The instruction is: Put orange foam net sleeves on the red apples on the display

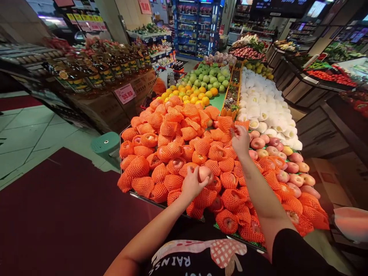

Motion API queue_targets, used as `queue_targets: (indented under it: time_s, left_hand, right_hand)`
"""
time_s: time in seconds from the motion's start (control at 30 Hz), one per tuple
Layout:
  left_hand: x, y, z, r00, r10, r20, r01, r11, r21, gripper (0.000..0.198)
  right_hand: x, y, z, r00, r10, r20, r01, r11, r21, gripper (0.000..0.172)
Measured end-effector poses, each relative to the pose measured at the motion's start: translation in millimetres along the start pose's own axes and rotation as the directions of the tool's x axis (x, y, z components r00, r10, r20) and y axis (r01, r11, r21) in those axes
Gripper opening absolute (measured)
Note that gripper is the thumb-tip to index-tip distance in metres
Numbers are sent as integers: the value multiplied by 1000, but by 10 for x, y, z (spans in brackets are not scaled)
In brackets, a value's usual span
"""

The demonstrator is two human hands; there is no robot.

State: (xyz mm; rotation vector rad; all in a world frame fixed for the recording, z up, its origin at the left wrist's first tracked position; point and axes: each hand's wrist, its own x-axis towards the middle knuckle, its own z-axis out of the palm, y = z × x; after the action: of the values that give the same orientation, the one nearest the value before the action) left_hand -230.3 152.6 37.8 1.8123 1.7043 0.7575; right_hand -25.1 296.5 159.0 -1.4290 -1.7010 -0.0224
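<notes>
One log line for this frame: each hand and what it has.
left hand: grips bare apple | right hand: at foam net, grip unclear | around: pile of netted apples

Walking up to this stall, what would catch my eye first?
The big heap of apples in orange foam net sleeves fills the middle. Over its near edge, the left hand grips a bare pinkish apple. The right hand reaches farther back, near white-wrapped fruit.

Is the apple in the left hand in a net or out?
Out: the apple in the left hand shows bare, smooth pink skin.
</notes>
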Motion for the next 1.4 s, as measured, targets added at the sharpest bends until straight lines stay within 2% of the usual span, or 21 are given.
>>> queue_targets:
  time_s: [0.03, 0.1, 0.17, 0.23, 0.3, 0.37, 0.4, 0.47, 0.53, 0.6, 0.7, 0.77, 0.8, 0.87, 0.93, 1.03, 1.17, 1.3, 1.37, 1.4]
  left_hand:
    - [-12, -9, 0, 1000, -14, -11, 14, 999, 32, 59]
    - [-31, -29, -10, 1000, -11, -10, 11, 1000, 24, 61]
    - [-57, -46, -33, 999, 35, -25, -37, 995, -88, 56]
    - [-110, -53, -60, 992, 107, -64, -121, 947, -296, 45]
    - [-197, -47, -78, 985, 155, -73, -170, 821, -544, 40]
    - [-309, -30, -80, 987, 158, -13, -115, 659, -743, 43]
    - [-367, -18, -77, 987, 156, 36, -64, 592, -803, 44]
    - [-469, 10, -74, 978, 169, 123, 19, 516, -856, 42]
    - [-540, 29, -88, 959, 232, 164, 17, 529, -848, 37]
    - [-573, 21, -122, 944, 309, 117, -91, 584, -807, 30]
    - [-573, -64, -188, 913, 409, 9, -286, 654, -700, 22]
    - [-560, -149, -227, 895, 447, 9, -339, 692, -638, 22]
    - [-555, -190, -245, 883, 468, 32, -351, 704, -617, 23]
    - [-549, -256, -279, 844, 526, 103, -365, 704, -609, 19]
    - [-547, -292, -314, 785, 592, 184, -368, 683, -631, 12]
    - [-544, -302, -364, 708, 658, 257, -373, 657, -655, 10]
    - [-524, -286, -421, 656, 692, 301, -368, 641, -673, 14]
    - [-426, -264, -512, 608, 683, 404, -320, 677, -663, 12]
    - [-348, -259, -559, 574, 678, 459, -313, 700, -642, 9]
    - [-313, -258, -577, 573, 670, 471, -297, 706, -643, 9]
  right_hand:
    - [-93, -48, -112, 999, 9, -35, -6, 996, 93, 32]
    - [-332, -152, -315, 999, 48, 19, -52, 957, 285, 35]
    - [-615, -255, -479, 979, 63, 193, -146, 878, 456, 38]
    - [-905, -345, -608, 918, 35, 396, -270, 786, 557, 42]
    - [-1172, -416, -709, 827, -3, 563, -391, 716, 578, 45]
    - [-1401, -466, -782, 745, -23, 667, -471, 689, 551, 42]
    - [-1501, -483, -806, 717, -23, 696, -493, 690, 531, 38]
    - [-1684, -504, -822, 700, -7, 715, -506, 701, 502, 32]
    - [-1857, -514, -794, 700, 39, 713, -535, 690, 488, 37]
    - [-2029, -528, -732, 715, 165, 679, -607, 628, 487, 44]
    - [-2269, -586, -644, 729, 453, 513, -685, 502, 528, 41]
    - [-2391, -663, -637, 716, 557, 421, -686, 450, 572, 47]
    - [-2436, -712, -651, 715, 552, 428, -684, 429, 590, 53]
    - [-2497, -815, -695, 739, 458, 494, -670, 420, 612, 60]
    - [-2531, -911, -724, 766, 373, 524, -643, 464, 609, 57]
    - [-2574, -1017, -691, 782, 427, 454, -623, 512, 591, 51]
    - [-2639, -1113, -623, 775, 478, 413, -625, 478, 618, 50]
    - [-2640, -1194, -696, 830, 437, 345, -551, 553, 625, 33]
    - [-2598, -1223, -748, 853, 393, 345, -520, 567, 639, 31]
    - [-2568, -1233, -761, 858, 369, 358, -513, 566, 645, 30]
